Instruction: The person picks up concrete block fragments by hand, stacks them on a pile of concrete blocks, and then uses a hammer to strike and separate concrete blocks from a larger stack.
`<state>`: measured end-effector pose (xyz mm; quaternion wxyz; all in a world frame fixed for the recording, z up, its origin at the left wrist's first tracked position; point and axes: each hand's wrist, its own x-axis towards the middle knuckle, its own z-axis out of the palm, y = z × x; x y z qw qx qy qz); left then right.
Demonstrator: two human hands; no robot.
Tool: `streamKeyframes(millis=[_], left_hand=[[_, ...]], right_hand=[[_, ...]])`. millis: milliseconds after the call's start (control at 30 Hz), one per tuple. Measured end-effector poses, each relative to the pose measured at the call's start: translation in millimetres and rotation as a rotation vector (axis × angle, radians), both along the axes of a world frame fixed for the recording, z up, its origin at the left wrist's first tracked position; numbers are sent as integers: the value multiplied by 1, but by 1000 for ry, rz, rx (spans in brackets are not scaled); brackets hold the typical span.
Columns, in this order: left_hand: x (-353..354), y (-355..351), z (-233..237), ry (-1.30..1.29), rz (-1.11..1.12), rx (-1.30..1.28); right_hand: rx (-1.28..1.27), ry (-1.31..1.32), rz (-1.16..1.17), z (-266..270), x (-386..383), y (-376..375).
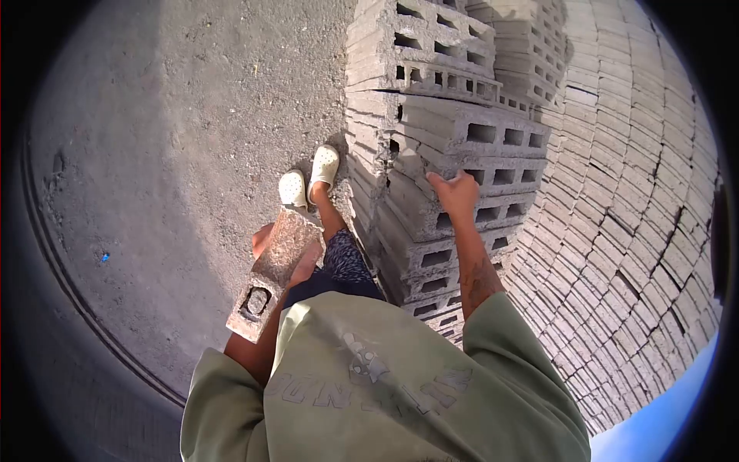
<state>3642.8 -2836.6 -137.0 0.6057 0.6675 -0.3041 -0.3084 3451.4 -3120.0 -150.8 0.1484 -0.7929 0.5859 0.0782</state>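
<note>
My left hand is wrapped round a rough, brownish, long block-shaped piece, held in front of my left side. A dark squarish opening with a grey lump inside shows at its near end. Fingers and part of the palm stick out on both sides of the piece; the rest of the hand is hidden beneath it. To the right, my right hand grips a grey hollow concrete block in the stack. Its thumb lies on the block's side, while the other fingers curl out of sight at the holed face.
More stacked hollow blocks rise beyond my right hand. A large wall of tightly packed blocks stands at the right. Gravelly ground spreads to the left, with a small blue scrap. My light clogs stand close to the stack.
</note>
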Motion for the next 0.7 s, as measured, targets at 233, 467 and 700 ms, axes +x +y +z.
streamKeyframes(millis=[233, 467, 700], left_hand=[[-101, -117, -172, 309, -291, 862], [-75, -63, -102, 171, -191, 840], [40, -81, 65, 312, 233, 56]], right_hand=[[154, -240, -136, 48, -6, 17], [232, 193, 68, 83, 8, -14], [-73, -91, 155, 35, 62, -56]])
